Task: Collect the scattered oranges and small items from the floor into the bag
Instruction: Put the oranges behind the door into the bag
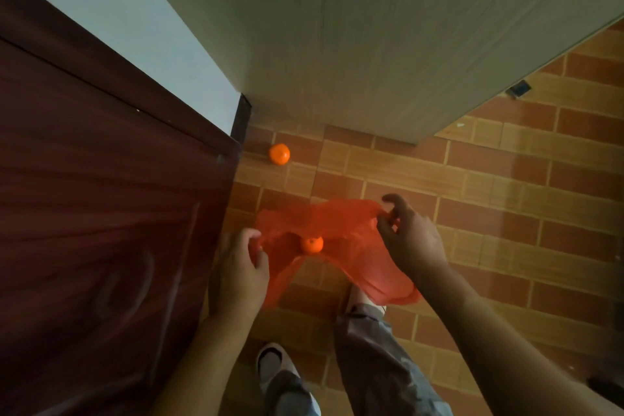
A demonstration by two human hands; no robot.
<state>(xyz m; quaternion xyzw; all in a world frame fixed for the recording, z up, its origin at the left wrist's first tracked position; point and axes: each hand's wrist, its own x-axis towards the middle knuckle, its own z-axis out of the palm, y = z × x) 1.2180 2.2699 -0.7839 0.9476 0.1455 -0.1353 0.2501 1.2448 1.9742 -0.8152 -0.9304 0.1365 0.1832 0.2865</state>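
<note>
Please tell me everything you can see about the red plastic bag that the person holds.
The thin, translucent red plastic bag is held open above the brick-patterned tiled floor. The left hand grips its left edge and the right hand pinches its right edge, stretching the mouth wide. The film is crumpled and sags toward the person. One small orange shows in the opening, apparently inside.

I can't make out the small dark item (518,88) at the pale door's (371,37) lower edge, and the bag (341,230) veils my right foot.
</note>
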